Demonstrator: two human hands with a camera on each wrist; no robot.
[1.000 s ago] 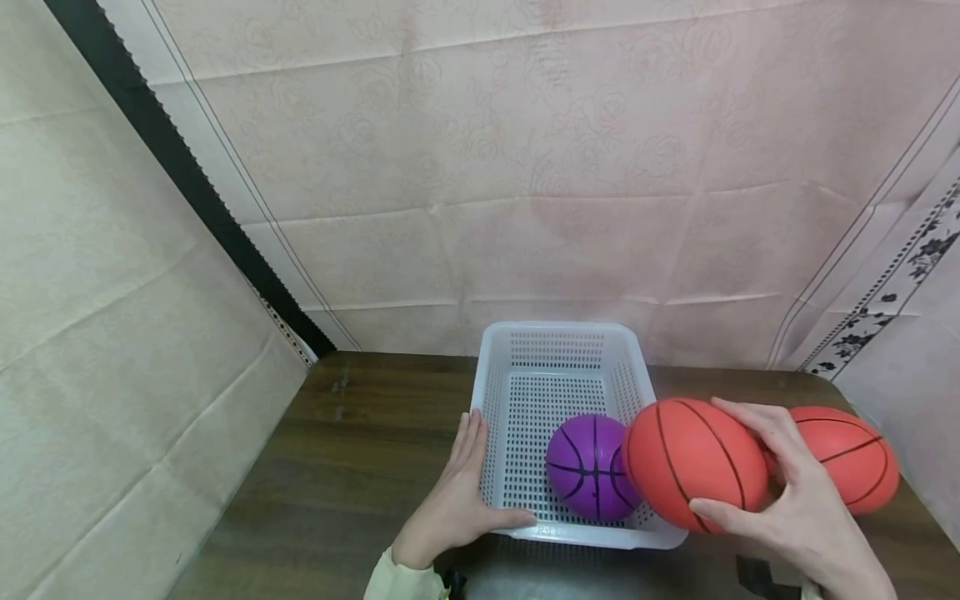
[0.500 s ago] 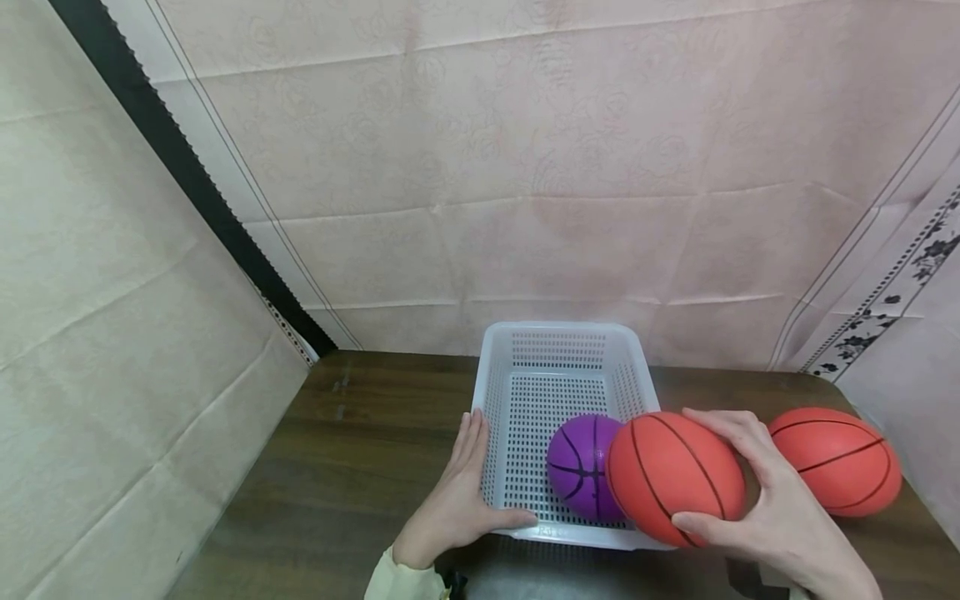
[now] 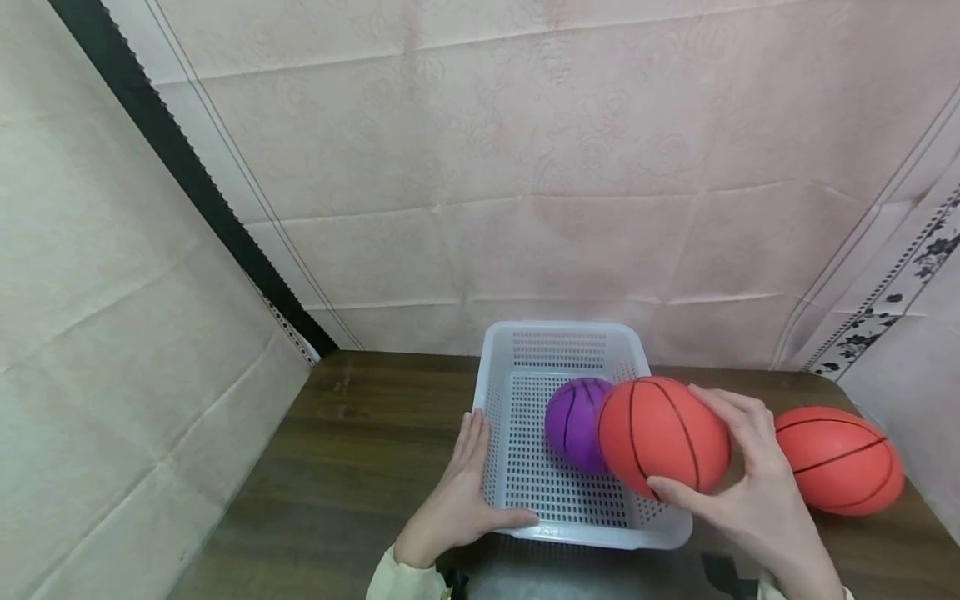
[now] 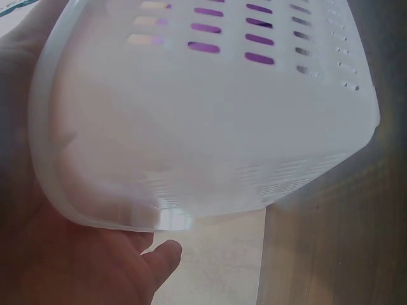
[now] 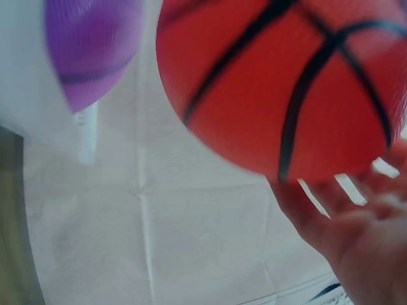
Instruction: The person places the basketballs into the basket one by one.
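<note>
In the head view a white perforated basket (image 3: 570, 533) has a purple ball (image 3: 573, 427) with black lines inside it. My left hand (image 3: 455, 506) grips the basket's near left corner, thumb over the front rim, fingers along the left side. An orange-red ball (image 3: 660, 435) is held by my right hand (image 3: 757, 475) over the basket's right side, beside the purple ball. In the right wrist view the fingers (image 5: 318, 210) curve under the red ball (image 5: 280, 82), and the purple ball (image 5: 95, 51) is partly behind the basket wall.
A second orange-red ball (image 3: 840, 460) lies on the brown wooden table (image 3: 360, 450), to the right of my right hand. Pale patterned cloth (image 3: 525, 167) hangs behind and at both sides. Something dark lies by my right wrist.
My right hand has carried its ball leftward, over the basket, and slightly away from me in the last half second. The purple ball has shifted toward the basket's far end. My left hand stays put.
</note>
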